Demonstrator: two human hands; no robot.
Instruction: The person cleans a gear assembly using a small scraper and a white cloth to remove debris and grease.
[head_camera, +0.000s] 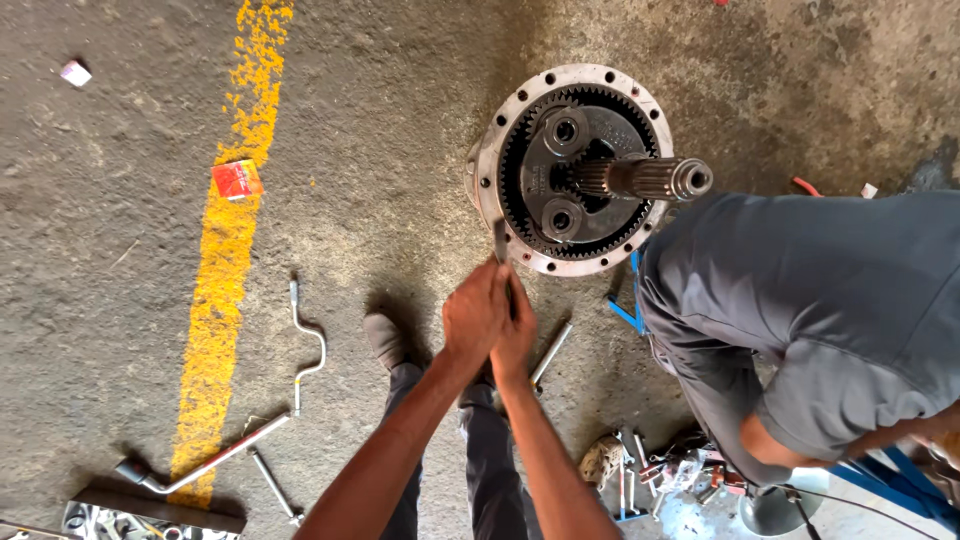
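Both hands, left hand (473, 313) and right hand (517, 335), fingers clenched round a dark metal bar (500, 240); its long axis points straight ahead, tip against the round steel gear housing's (520, 100) near rim on the concrete floor (120, 200)

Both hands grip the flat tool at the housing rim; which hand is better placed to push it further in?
Probably the left hand: it sits higher on the flat metal tool, nearer the round steel gear housing; the right hand sits behind it.
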